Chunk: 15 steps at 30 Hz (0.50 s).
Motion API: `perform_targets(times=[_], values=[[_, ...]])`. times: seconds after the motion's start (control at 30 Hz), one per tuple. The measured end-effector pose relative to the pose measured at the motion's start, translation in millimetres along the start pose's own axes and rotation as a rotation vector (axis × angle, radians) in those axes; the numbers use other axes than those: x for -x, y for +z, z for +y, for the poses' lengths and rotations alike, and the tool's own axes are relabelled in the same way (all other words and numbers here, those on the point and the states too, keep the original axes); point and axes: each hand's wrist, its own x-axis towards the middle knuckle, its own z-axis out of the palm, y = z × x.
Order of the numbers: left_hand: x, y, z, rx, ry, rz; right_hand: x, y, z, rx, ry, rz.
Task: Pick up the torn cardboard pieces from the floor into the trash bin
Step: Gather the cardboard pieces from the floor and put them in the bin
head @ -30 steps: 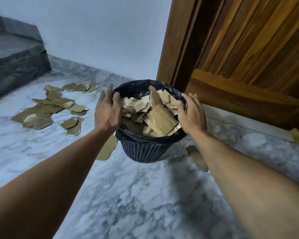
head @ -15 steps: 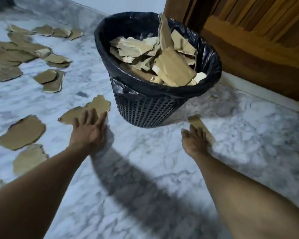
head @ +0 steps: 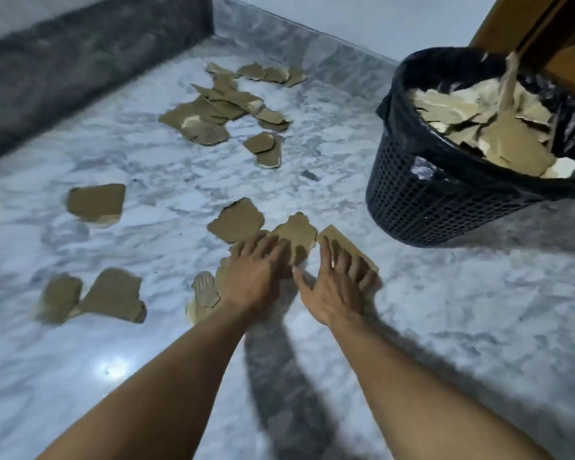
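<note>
A black mesh trash bin (head: 429, 200) with a black liner stands at the right, heaped with torn cardboard (head: 505, 134). Brown cardboard pieces lie scattered on the marble floor. My left hand (head: 256, 270) rests flat, fingers apart, on a torn piece (head: 296, 232), just below another piece (head: 238, 220). My right hand (head: 336, 280) lies beside it with its fingers spread over a rectangular strip (head: 337, 235). Neither hand has lifted anything. A ridged piece (head: 205, 290) sits by my left wrist.
A far pile of pieces (head: 213, 111) lies near the wall corner. Single pieces lie to the left (head: 95, 200) and lower left (head: 113, 293). A dark stone step (head: 80, 61) borders the floor on the left. A wooden door (head: 545, 28) is behind the bin.
Both hands left the bin rim and dropped to the floor. The view swung left. My right hand slid the rectangular strip from the bin's right side to its left, next to my left hand.
</note>
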Motion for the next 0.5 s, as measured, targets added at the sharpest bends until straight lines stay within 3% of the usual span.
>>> perform_targets(times=[0.07,0.13,0.23,0.33,0.5], values=[[35,-5,-32,-0.082,-0.21,0.062,-17,-7,-30,-0.048,-0.039,-0.088],[73,-5,-78,-0.112,-0.479,-0.004,-32,-5,-56,-0.092,-0.137,-0.224],[110,-20,-126,-0.004,-0.751,-0.018,-52,9,-92,0.069,-0.346,-0.359],[117,-32,-151,0.024,-0.778,-0.009,-73,15,-109,0.104,-0.463,-0.38],[119,-30,-174,-0.07,-0.759,0.256,-93,23,-143,0.093,-0.53,-0.294]])
